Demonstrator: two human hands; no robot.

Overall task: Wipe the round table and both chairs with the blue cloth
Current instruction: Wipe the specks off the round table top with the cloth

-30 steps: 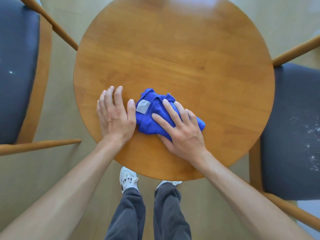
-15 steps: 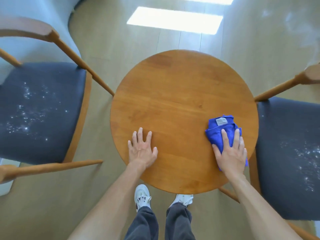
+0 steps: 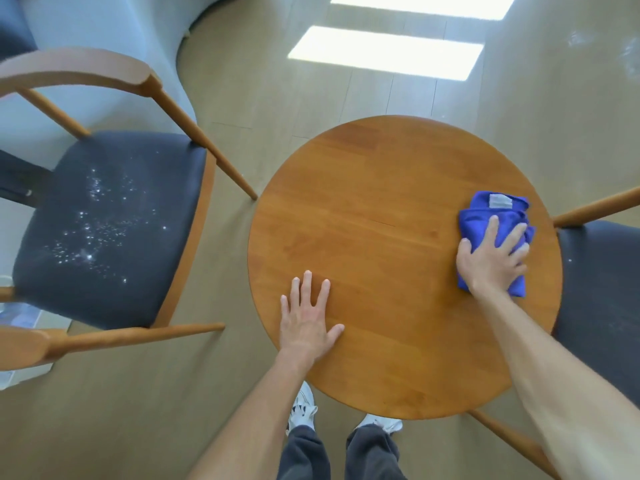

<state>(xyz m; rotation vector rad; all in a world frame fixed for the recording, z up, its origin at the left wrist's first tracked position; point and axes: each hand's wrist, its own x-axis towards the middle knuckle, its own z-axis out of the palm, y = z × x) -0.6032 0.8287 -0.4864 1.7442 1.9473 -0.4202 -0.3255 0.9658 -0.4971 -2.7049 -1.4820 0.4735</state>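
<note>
While the left hand lies flat on the round table, the right hand presses spread fingers on the blue cloth; the right chair is cut off.

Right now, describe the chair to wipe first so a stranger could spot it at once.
Start at the round table in the middle of the floor. The left chair stands apart from it, beyond the left hand. Its dark seat carries a scatter of white specks, far more than shows on the right chair.
</note>
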